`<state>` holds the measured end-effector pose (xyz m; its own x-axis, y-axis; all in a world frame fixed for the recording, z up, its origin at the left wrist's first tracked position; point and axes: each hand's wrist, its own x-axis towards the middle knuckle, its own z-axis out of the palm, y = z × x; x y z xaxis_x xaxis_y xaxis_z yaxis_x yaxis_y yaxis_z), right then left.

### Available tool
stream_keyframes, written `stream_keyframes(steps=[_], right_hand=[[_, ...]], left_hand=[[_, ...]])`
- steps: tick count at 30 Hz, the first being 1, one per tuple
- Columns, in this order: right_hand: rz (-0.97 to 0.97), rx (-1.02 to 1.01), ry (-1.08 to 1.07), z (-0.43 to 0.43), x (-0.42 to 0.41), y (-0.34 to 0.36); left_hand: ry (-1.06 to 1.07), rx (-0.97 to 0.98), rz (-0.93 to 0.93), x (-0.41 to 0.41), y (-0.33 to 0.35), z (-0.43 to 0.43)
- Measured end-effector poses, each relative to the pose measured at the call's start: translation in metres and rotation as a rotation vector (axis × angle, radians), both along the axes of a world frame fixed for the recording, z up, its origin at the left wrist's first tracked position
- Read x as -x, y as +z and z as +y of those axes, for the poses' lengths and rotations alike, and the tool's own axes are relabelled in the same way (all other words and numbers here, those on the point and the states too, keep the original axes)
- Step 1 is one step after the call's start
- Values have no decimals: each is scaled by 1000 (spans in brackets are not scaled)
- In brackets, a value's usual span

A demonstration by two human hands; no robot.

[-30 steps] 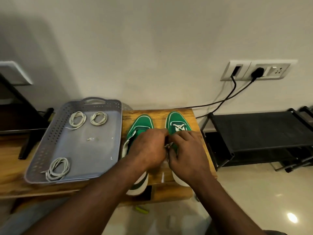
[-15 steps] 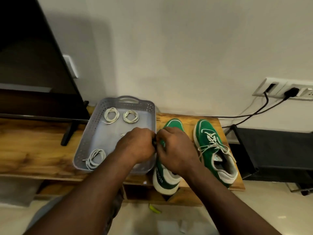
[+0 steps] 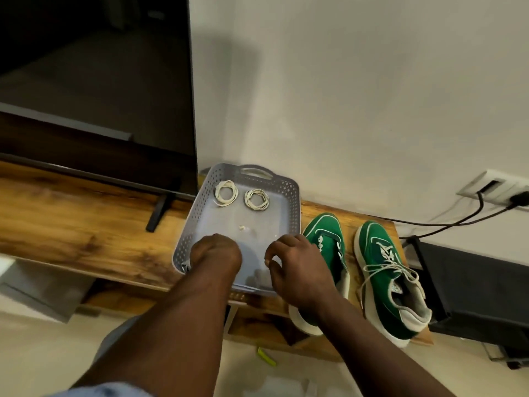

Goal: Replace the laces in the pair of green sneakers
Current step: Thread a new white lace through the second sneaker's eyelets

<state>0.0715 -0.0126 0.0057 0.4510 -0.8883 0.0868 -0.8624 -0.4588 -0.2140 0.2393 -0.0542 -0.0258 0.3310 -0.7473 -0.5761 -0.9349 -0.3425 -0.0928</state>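
Wall – pale, plain, fills the background.
TV – dark screen, stands at the left on the bench, one black foot showing.
Bench – long, wood-grained, low against the wall; carries the TV, the tray and both sneakers.
Rack – black, at the bench's right end.
Tray – grey, perforated walls, handle at the far end; sits between the TV foot and the sneakers.
Laced sneaker – green, white sole, loosely laced in white, rightmost on the bench, toe to the wall.
Bare sneaker – green, just beside the tray; no lace shows on its visible part, and its heel is behind the right forearm.
Left hand – knuckles up, fingers curled down into the tray's near-left corner; a white lace peeks out beneath it, grip cannot be told.
Right hand – over the tray's near-right edge, fingers loosely curled, thumb and forefinger apart, nothing seen held.
Socket – on the wall, far right, two black cables plugged in.
Coils – two wound laces, side by side at the tray's far end: one, the other.
Scrap – small, pale, mid-tray.
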Motion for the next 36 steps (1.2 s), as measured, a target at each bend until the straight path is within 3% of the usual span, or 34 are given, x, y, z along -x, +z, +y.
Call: stream_keyframes(steps=[6,10,12,15,17,21,25,30,36], right_hand=[[4,-27,5,9,21,0],[-99,-16,-28,10,48,2],[-192,-8,-82,6,61,6],[-339,-16,-185,2,81,8],[-474,-52,-257,2,100,11],[-524,-131,-290,11,133,4],[-367,-136,-288,19,144,-19],[-579,-152,-334,24,153,-43],[-551,-89,-349,25,170,-48]], left_hand=[[-24,103,35,13,2,7],[-93,269,119,30,30,9],[-75,407,344,43,55,5],[17,462,905,73,78,11],[33,431,1067,98,85,15],[-68,410,1036,128,78,12],[-165,431,822,135,67,2],[-238,454,705,143,58,0],[-316,426,664,164,51,-1]])
